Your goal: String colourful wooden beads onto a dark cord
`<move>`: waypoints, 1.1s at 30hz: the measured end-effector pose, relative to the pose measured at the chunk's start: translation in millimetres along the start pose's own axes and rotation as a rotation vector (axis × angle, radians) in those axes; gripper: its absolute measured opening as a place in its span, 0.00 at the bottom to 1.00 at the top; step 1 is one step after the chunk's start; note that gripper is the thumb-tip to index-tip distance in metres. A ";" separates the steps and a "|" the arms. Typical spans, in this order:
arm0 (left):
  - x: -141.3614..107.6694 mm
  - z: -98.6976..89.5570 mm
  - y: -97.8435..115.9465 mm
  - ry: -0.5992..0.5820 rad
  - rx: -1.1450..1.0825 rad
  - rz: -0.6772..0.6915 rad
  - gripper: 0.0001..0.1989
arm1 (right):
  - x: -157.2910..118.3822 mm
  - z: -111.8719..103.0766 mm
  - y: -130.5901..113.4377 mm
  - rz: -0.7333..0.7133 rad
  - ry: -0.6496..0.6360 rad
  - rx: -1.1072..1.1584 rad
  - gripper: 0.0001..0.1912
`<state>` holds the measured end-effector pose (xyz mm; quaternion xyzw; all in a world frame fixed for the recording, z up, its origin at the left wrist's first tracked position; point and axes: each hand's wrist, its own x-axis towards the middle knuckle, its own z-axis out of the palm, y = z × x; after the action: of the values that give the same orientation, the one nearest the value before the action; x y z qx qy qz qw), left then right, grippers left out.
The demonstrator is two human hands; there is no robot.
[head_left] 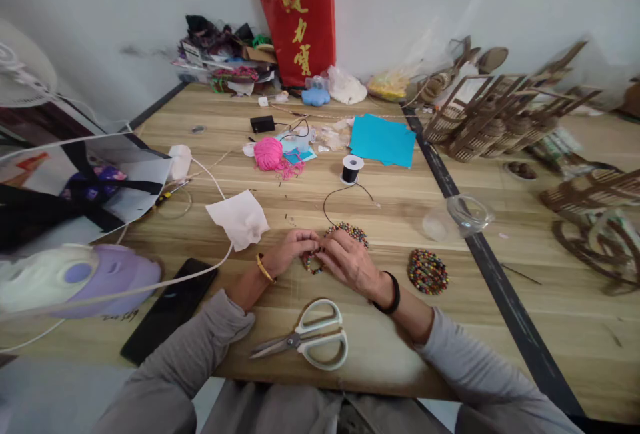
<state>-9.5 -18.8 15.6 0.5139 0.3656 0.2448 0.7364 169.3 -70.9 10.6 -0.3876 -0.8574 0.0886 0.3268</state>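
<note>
Left hand (pixel 293 251) and right hand (pixel 353 264) are meeting over a small beaded loop (pixel 314 269).
The left is pinching the loop nearly closed; the right is curling in—its fingertips are hidden, so its grip cannot be told. The beadwork is looking partway along: a bead coil (pixel 428 272) is lying apart, while the loop is seemingly needing closing. Black cord (pixel 325 206) is trailing from the spool (pixel 353 162). A small dish (pixel 509 169) is holding brown pieces—a clear container's (pixel 470 215) contents are staying unclear.
</note>
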 end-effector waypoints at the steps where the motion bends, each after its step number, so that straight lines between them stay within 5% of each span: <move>1: 0.2 -0.2 -0.5 0.004 0.001 -0.002 0.10 | -0.2 0.4 0.3 -0.008 0.004 -0.017 0.08; 17: 0.1 4.9 0.4 -0.030 0.115 0.189 0.11 | 2.2 -3.8 0.8 0.096 0.020 0.147 0.11; 25: -0.7 3.5 -0.8 -0.057 0.130 0.212 0.10 | 6.8 -7.9 -6.3 0.240 0.083 0.359 0.09; 33: -3.1 8.0 0.5 0.045 0.243 0.317 0.08 | 11.0 -11.9 -9.1 0.438 0.087 0.556 0.11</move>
<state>-5.1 -25.5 18.5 0.6447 0.3233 0.3228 0.6129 166.0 -70.5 28.9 -0.4621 -0.6823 0.3699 0.4290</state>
